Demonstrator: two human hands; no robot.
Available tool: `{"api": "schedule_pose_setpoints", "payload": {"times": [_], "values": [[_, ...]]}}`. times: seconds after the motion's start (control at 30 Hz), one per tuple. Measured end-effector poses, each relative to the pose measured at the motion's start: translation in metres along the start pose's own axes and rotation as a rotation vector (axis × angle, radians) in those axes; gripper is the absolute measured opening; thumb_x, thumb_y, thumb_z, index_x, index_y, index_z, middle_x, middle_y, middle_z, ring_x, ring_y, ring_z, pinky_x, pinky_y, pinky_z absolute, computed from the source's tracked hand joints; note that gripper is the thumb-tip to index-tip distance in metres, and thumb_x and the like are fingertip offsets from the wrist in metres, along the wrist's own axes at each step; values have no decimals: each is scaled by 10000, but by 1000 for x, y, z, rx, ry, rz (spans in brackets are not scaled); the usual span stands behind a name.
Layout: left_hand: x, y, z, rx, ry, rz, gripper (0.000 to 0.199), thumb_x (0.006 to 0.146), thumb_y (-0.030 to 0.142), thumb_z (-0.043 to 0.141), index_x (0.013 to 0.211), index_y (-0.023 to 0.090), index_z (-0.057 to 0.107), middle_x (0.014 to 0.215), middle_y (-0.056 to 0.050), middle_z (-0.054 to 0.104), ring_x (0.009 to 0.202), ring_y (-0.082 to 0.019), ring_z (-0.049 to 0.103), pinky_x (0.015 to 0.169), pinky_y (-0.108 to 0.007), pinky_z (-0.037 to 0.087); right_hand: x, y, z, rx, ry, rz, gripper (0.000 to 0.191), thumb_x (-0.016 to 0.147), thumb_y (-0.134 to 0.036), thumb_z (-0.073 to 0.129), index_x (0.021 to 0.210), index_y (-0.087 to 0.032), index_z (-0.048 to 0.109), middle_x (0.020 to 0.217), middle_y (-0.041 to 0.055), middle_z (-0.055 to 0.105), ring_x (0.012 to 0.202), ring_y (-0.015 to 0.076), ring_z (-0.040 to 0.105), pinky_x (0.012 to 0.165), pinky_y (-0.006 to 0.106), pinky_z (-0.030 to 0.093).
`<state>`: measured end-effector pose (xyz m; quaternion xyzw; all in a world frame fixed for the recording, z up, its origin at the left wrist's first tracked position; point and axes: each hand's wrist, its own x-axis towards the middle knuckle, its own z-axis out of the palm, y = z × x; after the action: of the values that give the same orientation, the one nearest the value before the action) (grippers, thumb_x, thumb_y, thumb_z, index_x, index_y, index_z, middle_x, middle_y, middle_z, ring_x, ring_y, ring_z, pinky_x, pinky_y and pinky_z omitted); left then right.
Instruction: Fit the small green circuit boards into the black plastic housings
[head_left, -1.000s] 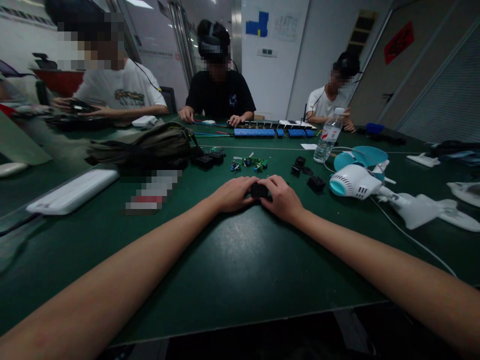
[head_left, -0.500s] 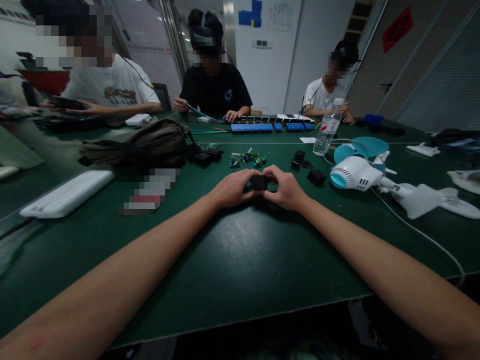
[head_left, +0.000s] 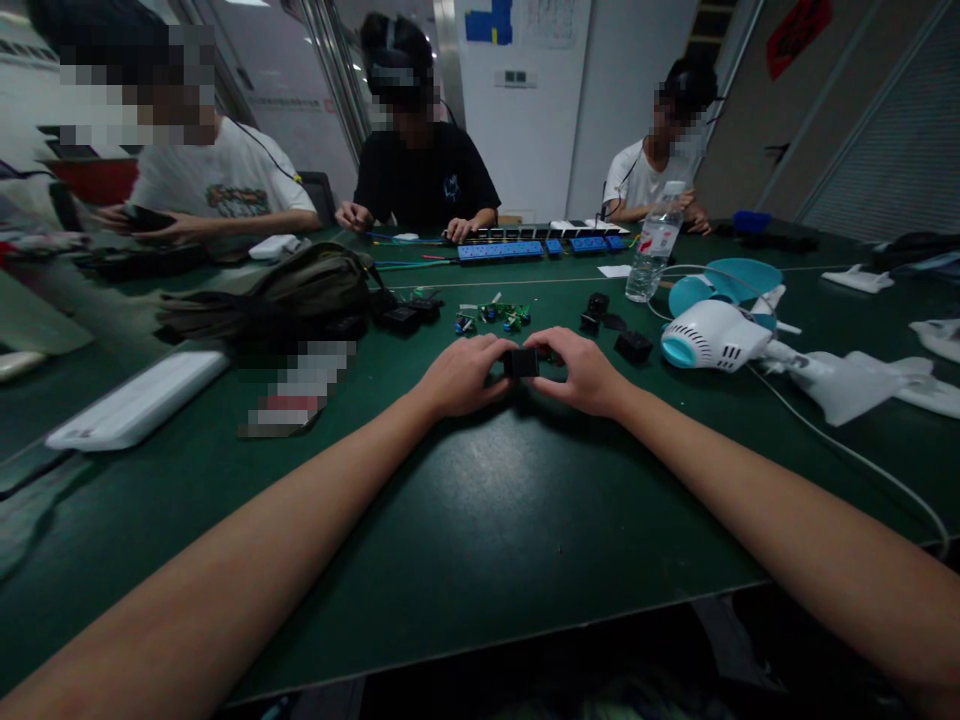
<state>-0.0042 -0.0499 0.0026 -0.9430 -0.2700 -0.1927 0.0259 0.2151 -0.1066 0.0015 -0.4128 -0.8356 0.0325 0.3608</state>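
Between my two hands, just above the green table [head_left: 480, 560], is a small black box-shaped piece [head_left: 523, 363]. My left hand [head_left: 469, 375] pinches its left side between thumb and fingers. From the right, my right hand [head_left: 577, 370] grips the other side in the same way. Beyond my hands lie several small green circuit boards [head_left: 495, 316] with blue parts. Another black block [head_left: 634, 346] sits to the right of my right hand, near some small black parts [head_left: 595, 312].
On the right are a white and blue fan [head_left: 712, 335] with its cable and a water bottle [head_left: 656, 245]. A dark bag [head_left: 292, 290] and a white power strip [head_left: 142, 395] lie left. Blue connector strips [head_left: 502, 251] stand at the back, where three people sit.
The black piece has turned slightly and shifted a little to the right between my fingers. My right hand has moved slightly right. The camera view has tilted a little.
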Motion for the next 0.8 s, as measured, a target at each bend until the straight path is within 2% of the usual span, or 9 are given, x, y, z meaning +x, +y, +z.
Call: {"api": "schedule_pose_setpoints", "payload": {"times": [0.13,0.33,0.53,0.8], "values": [[0,1,-2,46,12,24,415,884,356,537,1257,174,554,1101,-121,651,1038,-279,619,889,-406,480,-2,2,0,-93,-31,17,342,791,-202,671,1126,-214,601,1058,78,662,1011,260,589,910,407,483],[-1,3,-2,46,46,52,389,901,369,530,1232,166,549,1097,-121,641,1035,-270,611,886,-394,475,-3,6,2,-190,-62,52,352,792,-196,679,1140,-207,631,1083,97,658,1048,279,571,902,417,489],[-1,0,0,52,-6,27,457,878,389,589,1275,174,523,1150,-118,631,1060,-275,614,895,-391,480,-2,3,4,-76,-17,13,331,785,-185,708,1113,-163,672,949,78,684,891,235,605,819,370,486],[-1,-2,3,42,-30,25,404,897,375,575,1259,199,537,1109,-93,659,1006,-253,642,850,-365,483,-1,2,6,-11,-10,18,369,737,-138,721,1101,-166,670,856,39,668,804,196,595,753,313,467]]}}
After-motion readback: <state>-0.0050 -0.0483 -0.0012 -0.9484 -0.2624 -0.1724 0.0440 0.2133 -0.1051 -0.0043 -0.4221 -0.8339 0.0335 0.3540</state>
